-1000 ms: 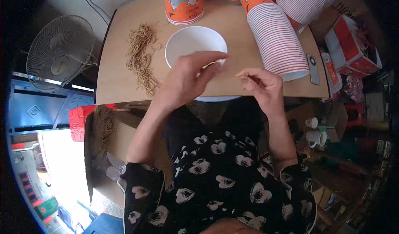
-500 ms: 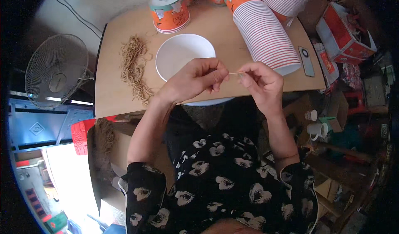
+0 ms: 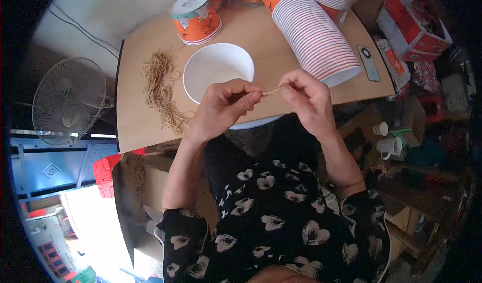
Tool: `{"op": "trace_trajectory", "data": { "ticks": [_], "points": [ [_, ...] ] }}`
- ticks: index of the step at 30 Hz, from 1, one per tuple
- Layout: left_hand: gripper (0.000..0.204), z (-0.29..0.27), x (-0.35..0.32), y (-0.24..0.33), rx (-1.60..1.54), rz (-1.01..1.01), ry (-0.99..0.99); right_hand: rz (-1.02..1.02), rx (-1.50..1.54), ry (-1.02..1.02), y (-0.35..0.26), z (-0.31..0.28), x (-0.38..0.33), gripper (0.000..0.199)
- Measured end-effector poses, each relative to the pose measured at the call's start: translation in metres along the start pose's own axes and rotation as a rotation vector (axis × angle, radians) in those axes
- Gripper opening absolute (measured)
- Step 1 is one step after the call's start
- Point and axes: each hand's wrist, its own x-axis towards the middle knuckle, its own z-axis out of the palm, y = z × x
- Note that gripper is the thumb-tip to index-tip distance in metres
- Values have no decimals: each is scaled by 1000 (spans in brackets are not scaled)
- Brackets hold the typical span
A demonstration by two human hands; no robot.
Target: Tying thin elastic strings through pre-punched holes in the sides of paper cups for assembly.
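Note:
My left hand (image 3: 221, 109) and my right hand (image 3: 309, 102) are raised over the front edge of the table, a short gap apart. A thin tan strand (image 3: 271, 91) bridges that gap, each end pinched between thumb and fingertips; it might be a rubber band. Just beyond my left hand stands a white paper bowl (image 3: 213, 64), its mouth facing up and its inside pale. To its left a tangled heap of similar tan strands (image 3: 160, 89), many curled into loops, trails toward the near edge. The strand's ends are hidden in my fingers.
A long nested stack of paper bowls (image 3: 316, 37) lies tilted at the right, beside a phone (image 3: 368, 63). An upside-down orange bowl stack (image 3: 197, 21) stands at the back of the table (image 3: 140, 137). A fan (image 3: 70, 102) is at the left; a red-and-white carton (image 3: 419, 29) is at the right.
Both hands have shifted slightly left in the picture, the strand still stretched between them. The camera view has tilted a little, so the table things sit further left too.

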Motion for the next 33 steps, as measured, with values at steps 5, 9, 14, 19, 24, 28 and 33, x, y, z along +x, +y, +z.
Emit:
{"op": "trace_trajectory", "data": {
  "ticks": [5, 9, 14, 19, 24, 28, 33],
  "points": [
    [16, 7, -5, -4, 43, 86, 74, 265, 307, 47, -2, 3, 5, 9],
    [12, 13, -10, -12, -31, 153, 172, 319, 639, -23, 10, 11, 9, 9],
    [14, 21, -10, -28, -64, 291, 257, 378, 723, -45, 10, 23, 8, 10],
    [12, 21, -15, -29, -6, 329, 307, 343, 709, -35, 14, 26, 9, 11],
    [6, 18, -21, -27, -85, 229, 283, 227, 288, 92, 5, 31, 9, 14],
    [6, 12, -25, -28, -52, 234, 248, 258, 338, 9, 2, 29, 9, 15],
    [7, 13, -26, -28, -11, 244, 286, 310, 449, -31, 3, 26, 10, 13]
  ]
}}
